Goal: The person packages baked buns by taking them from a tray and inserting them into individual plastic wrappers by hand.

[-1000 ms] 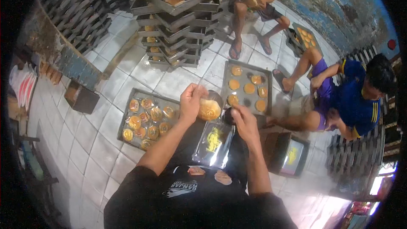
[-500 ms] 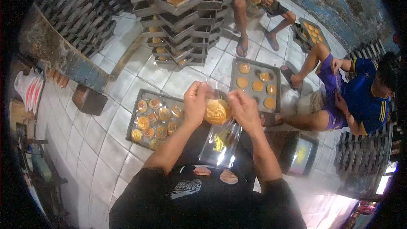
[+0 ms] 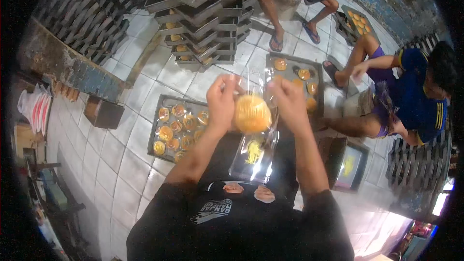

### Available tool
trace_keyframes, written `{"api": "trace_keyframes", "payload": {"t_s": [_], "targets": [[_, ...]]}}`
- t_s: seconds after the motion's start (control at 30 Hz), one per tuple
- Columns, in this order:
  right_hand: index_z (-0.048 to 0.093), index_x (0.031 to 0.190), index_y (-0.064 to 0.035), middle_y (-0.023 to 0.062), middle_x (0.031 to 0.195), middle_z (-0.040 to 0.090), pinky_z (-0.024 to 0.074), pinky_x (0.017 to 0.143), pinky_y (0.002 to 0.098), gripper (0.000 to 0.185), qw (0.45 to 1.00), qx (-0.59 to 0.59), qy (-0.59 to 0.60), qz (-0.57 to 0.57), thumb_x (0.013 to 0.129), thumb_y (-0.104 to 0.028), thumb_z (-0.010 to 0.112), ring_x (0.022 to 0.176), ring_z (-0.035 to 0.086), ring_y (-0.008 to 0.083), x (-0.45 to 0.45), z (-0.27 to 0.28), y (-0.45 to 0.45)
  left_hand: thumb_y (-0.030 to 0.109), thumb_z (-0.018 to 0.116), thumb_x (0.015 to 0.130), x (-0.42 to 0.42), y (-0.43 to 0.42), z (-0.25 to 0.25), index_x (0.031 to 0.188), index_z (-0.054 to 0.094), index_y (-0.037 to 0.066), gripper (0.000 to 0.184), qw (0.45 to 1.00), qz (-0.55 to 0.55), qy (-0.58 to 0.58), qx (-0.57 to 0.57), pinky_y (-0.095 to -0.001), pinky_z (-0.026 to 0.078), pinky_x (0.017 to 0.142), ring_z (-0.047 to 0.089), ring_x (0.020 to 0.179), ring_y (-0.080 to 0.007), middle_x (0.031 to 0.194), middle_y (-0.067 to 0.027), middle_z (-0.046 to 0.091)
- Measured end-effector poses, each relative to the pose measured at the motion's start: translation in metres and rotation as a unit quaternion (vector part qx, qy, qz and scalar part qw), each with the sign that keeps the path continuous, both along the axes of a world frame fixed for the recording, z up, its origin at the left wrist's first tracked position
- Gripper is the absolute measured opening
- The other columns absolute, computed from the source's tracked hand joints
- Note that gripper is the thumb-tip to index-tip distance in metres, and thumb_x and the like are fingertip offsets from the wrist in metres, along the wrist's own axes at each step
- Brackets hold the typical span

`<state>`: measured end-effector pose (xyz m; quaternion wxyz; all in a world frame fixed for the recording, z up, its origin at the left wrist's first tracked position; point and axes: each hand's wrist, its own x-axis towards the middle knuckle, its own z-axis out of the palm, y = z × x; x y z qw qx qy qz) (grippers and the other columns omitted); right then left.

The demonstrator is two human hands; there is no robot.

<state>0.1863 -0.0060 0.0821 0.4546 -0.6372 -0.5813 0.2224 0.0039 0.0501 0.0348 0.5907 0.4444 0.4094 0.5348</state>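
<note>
A round golden bun (image 3: 253,114) sits inside a clear plastic bag (image 3: 257,78) held up in front of my chest. My left hand (image 3: 222,101) pinches the bag's edge on one side, fingers closed. On the other side my right hand (image 3: 290,100) has its fingers closed on the bag too, slightly blurred. Below the bun, clear plastic bags with a yellow print (image 3: 253,152) lie on my lap. Beside my left forearm, a tray (image 3: 157,121) carries several wrapped buns. Past my right hand, another tray (image 3: 295,59) bears several buns, partly hidden by that hand.
Stacked metal trays (image 3: 208,34) with buns stand ahead. One person in a blue shirt (image 3: 423,99) sits at the right; another person's legs (image 3: 273,14) show beyond. A brown box (image 3: 103,112) stands at left, and a tray with printed plastic (image 3: 350,164) at right.
Both hands have moved slightly up and apart with the bag. The bun looks larger and its print is blurred. The person in blue has lifted one hand away from their lap.
</note>
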Motion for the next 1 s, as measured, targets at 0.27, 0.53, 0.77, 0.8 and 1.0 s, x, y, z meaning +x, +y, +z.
{"api": "trace_keyframes", "payload": {"t_s": [0.27, 0.53, 0.77, 0.8, 1.0], "targets": [[0.063, 0.077, -0.0072, -0.0069, 0.062, 0.052, 0.0371, 0.05, 0.0238, 0.034, 0.879, -0.292, 0.376, -0.02, 0.102, -0.03, 0.066, 0.056, 0.046, 0.0037, -0.005, -0.112, -0.057, 0.018, 0.063, 0.103, -0.046, -0.032, -0.096, 0.092, 0.068, -0.002, 0.023, 0.982, -0.022, 0.183, -0.04, -0.0268, 0.045, 0.087, 0.058, 0.096, -0.0098, 0.107, -0.0037, 0.065], [0.055, 0.134, 0.0008, 0.0123, 0.118, 0.067, 0.0579, 0.081, 0.0295, 0.046, 0.912, -0.161, 0.37, -0.075, 0.097, -0.02, 0.073, 0.103, 0.067, 0.018, -0.017, -0.104, -0.073, 0.009, 0.061, 0.102, -0.016, -0.022, -0.079, 0.118, 0.068, -0.004, 0.021, 0.982, -0.175, 0.064, 0.02, -0.0259, 0.048, 0.093, 0.061, 0.1, -0.0103, 0.115, -0.0075, 0.068], [0.044, 0.147, 0.0043, 0.0251, 0.146, 0.053, 0.0446, 0.11, 0.0408, 0.068, 0.965, -0.03, 0.047, -0.255, 0.093, -0.02, 0.076, 0.129, 0.057, 0.033, 0.107, -0.18, -0.047, 0.007, 0.074, 0.09, -0.005, -0.044, -0.05, 0.142, 0.056, 0.004, 0.055, 0.948, -0.193, 0.225, 0.117, -0.0389, 0.044, 0.112, 0.053, 0.137, -0.0283, 0.147, -0.0152, 0.056], [0.044, 0.148, 0.0038, 0.024, 0.144, 0.056, 0.0447, 0.11, 0.0416, 0.068, 0.95, -0.027, 0.124, -0.286, 0.093, -0.021, 0.075, 0.128, 0.059, 0.0316, 0.111, -0.176, -0.055, 0.007, 0.074, 0.09, -0.01, -0.051, -0.049, 0.142, 0.056, 0.004, 0.055, 0.949, -0.184, 0.226, 0.122, -0.0389, 0.044, 0.112, 0.053, 0.137, -0.0283, 0.147, -0.0152, 0.056], [0.062, 0.13, -0.001, 0.0231, 0.136, 0.061, 0.0456, 0.109, 0.0451, 0.054, 0.99, -0.137, -0.042, -0.009, 0.087, -0.029, 0.08, 0.127, 0.058, 0.0389, 0.054, -0.117, -0.12, 0.013, 0.077, 0.085, -0.04, -0.081, -0.061, 0.111, 0.077, 0.008, 0.026, 0.751, -0.197, 0.484, 0.403, -0.0539, 0.038, 0.116, 0.043, 0.144, -0.0426, 0.148, -0.018, 0.055]]}}
